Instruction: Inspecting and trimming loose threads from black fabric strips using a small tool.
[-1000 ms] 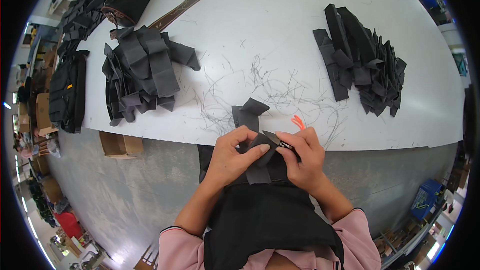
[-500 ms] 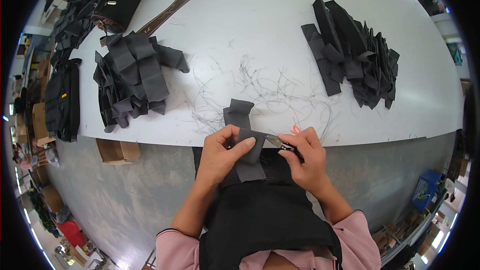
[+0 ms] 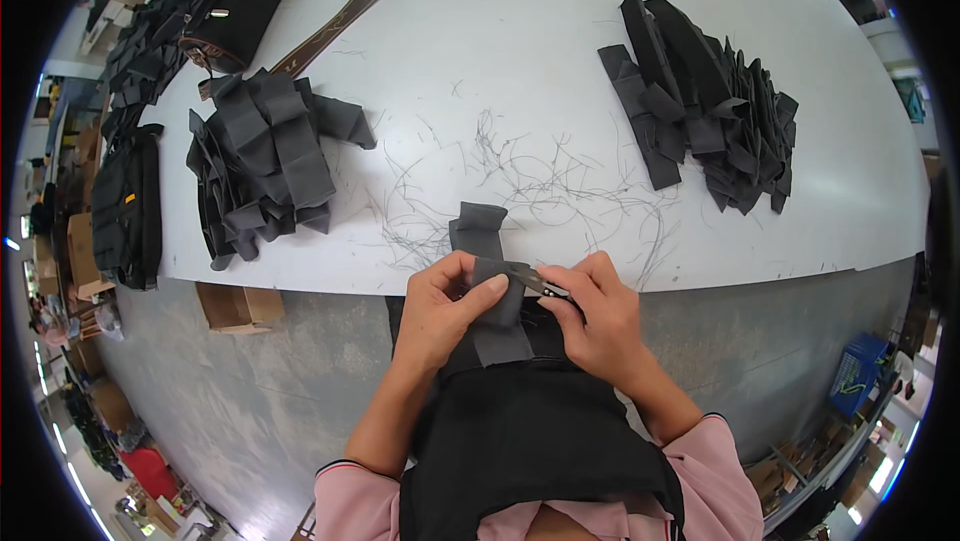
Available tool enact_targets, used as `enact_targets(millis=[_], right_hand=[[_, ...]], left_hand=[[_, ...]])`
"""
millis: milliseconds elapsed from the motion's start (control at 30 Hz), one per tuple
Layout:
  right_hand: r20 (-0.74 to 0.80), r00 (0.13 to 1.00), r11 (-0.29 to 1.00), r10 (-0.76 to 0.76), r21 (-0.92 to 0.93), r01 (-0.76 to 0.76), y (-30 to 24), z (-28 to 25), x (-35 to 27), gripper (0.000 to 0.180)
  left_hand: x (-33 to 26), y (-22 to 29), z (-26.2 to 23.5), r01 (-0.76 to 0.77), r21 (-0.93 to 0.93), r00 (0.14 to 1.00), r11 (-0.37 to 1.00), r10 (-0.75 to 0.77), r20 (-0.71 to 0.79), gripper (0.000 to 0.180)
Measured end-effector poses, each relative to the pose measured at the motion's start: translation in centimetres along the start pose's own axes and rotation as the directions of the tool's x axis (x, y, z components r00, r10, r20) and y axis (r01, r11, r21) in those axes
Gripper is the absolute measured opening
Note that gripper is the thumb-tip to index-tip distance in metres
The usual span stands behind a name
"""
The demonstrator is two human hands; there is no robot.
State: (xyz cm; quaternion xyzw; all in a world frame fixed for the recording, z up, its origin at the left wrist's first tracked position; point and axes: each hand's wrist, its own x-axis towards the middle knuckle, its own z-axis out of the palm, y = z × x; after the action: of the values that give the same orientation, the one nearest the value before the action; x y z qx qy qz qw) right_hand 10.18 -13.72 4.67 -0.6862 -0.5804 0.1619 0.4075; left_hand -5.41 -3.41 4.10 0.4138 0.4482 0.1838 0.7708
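At the table's near edge my left hand (image 3: 441, 305) pinches a dark grey fabric strip (image 3: 500, 313), thumb on top. One end of the strip rests on the table; the other hangs over my lap. Held in my right hand (image 3: 600, 313) are small thread snips (image 3: 535, 281), their metal blades pointing left and touching or overlapping the strip's upper right edge beside my left thumb. Whether the blade tips are closed on a thread is too small to tell. Loose dark threads (image 3: 545, 176) lie scattered on the table beyond my hands.
A pile of grey fabric pieces (image 3: 265, 156) lies on the white table (image 3: 520, 31) at left, another pile (image 3: 715, 116) at right. Farther left are a black bag (image 3: 245, 6) with a brown strap (image 3: 350, 11) and a black backpack (image 3: 128, 206). A cardboard box (image 3: 238, 307) stands below the edge.
My right hand has moved slightly left, bringing the snips farther over the strip. The orange part that showed above my right fingers is out of sight. My left hand keeps its pinch.
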Motion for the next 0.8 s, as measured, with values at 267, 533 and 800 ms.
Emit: enact_targets(millis=[267,533,800], right_hand=[[-0.008,0.98,0.92,0.197,0.348,-0.182,0.3,0.2,0.3,0.035],[0.079,0.955,0.819,0.286,0.497,-0.286,1.6,4.2,3.3,0.017],[0.196,0.817,0.536,0.543,0.668,-0.516,2.0,3.9,1.0,0.028]], left_hand=[[0.5,-0.4,-0.3,0.013,0.02,1.0,1.0,-0.013,-0.018,0.012],[0.4,-1.6,-0.6,0.016,-0.156,1.0,0.988,-0.014,0.014,0.016],[2.2,-1.2,-0.6,0.143,-0.131,0.984,0.981,-0.156,-0.091,0.02]])
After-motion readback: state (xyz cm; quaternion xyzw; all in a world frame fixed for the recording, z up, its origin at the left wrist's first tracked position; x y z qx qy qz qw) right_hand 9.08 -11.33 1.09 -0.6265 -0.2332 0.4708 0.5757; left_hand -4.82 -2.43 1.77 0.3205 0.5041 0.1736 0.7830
